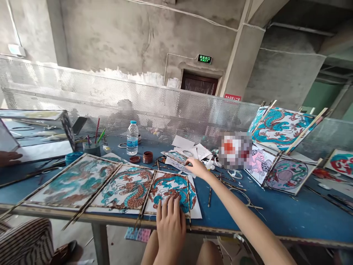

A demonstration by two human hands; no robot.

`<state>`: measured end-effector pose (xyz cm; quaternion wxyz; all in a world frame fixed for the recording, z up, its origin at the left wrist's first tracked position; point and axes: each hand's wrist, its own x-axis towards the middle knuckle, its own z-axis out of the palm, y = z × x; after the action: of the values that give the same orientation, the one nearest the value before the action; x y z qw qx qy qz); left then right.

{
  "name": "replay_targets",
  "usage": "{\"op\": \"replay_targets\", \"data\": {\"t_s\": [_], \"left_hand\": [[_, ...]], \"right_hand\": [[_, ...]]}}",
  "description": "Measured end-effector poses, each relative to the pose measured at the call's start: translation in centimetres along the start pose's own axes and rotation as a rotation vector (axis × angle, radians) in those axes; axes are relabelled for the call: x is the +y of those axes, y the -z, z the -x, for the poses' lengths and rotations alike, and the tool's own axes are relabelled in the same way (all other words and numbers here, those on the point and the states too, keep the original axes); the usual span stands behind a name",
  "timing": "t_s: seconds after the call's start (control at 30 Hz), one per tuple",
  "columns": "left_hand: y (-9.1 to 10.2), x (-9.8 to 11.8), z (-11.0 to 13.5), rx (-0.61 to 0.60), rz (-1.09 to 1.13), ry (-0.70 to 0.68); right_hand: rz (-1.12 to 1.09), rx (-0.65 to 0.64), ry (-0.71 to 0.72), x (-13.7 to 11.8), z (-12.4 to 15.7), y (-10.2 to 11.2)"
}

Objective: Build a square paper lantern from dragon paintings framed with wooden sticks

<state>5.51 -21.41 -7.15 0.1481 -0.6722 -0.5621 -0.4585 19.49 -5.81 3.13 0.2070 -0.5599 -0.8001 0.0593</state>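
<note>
My left hand (171,217) lies with fingers stretched over the lower edge of a blue and brown dragon painting (168,184). It is the rightmost of three painted sheets joined by thin dark sticks, beside a second dragon painting (128,187) and a blurrier teal and brown one (74,180). Farther off, my right hand (198,168) has its fingertips pinched at the edge of a pile of papers (183,142). Something small and dark shows at those fingertips, too small to name. A printed line drawing (179,166) lies just under that hand.
Behind the paintings stand a water bottle (132,139), an open jar of brown paint (148,157) and a pen cup (92,148). Painted stick-framed panels (284,127) rise at the right. Scissors and loose sticks lie about. Another person's hand (9,158) is at the left edge.
</note>
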Motion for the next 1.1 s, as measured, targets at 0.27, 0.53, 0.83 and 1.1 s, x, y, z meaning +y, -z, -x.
{"op": "replay_targets", "data": {"t_s": [0.27,0.53,0.83,1.1], "left_hand": [[-0.8,-1.2,0.6,-0.072,-0.165,-0.116],[-0.5,-1.2,0.6,-0.101,-0.187,-0.161],[0.1,-1.3,0.6,-0.107,-0.11,-0.13],[4.2,-3.4,1.3,-0.197,-0.032,-0.362]], "right_hand": [[-0.331,-0.018,0.113,1.0,10.0,-0.5],[-0.569,0.014,0.103,-0.9,13.8,-0.8],[-0.545,0.072,-0.006,-1.0,14.4,0.2],[-0.269,-0.097,0.197,0.9,13.1,2.7]]}}
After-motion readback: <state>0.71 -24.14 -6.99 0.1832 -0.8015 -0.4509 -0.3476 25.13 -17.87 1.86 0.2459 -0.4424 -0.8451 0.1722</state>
